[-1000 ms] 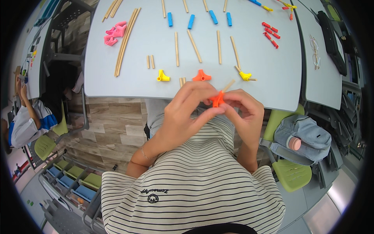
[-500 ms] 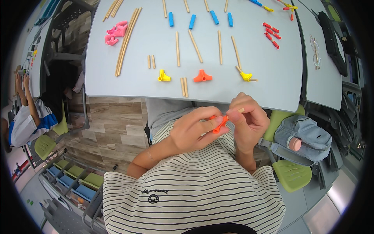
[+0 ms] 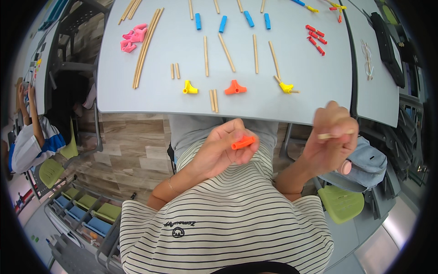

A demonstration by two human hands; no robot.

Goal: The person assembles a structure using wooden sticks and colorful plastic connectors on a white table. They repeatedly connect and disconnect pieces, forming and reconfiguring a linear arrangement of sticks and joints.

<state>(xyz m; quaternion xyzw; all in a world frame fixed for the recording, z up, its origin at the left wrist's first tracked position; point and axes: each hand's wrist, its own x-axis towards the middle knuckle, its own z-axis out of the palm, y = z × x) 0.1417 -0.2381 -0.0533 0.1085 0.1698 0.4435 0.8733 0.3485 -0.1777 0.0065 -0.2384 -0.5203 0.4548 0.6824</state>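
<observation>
My left hand (image 3: 223, 148) pinches an orange plastic connector (image 3: 243, 142) in front of my shirt, below the table's near edge. Out to the right, my right hand (image 3: 331, 137) grips a short wooden stick (image 3: 335, 135) that lies across its fingers. The stick and the connector are well apart. On the table just beyond my hands lie another orange connector (image 3: 235, 87), a yellow connector (image 3: 190, 87), and a second yellow connector (image 3: 286, 87) with short sticks in it. Two short wooden sticks (image 3: 213, 101) rest by the near edge.
Farther back on the table (image 3: 159, 100) are longer sticks (image 3: 205, 56), blue tubes (image 3: 223, 23), pink connectors (image 3: 132, 38) and red pieces (image 3: 316, 39). Glasses (image 3: 367, 59) lie on the right-hand table. A backpack (image 3: 365, 160) hangs on a green chair (image 3: 341, 203). Another person (image 3: 39, 141) sits far left.
My hands have parted. The right hand has moved right and away from the connector, carrying the short stick. The left hand has turned and still holds the orange connector.
</observation>
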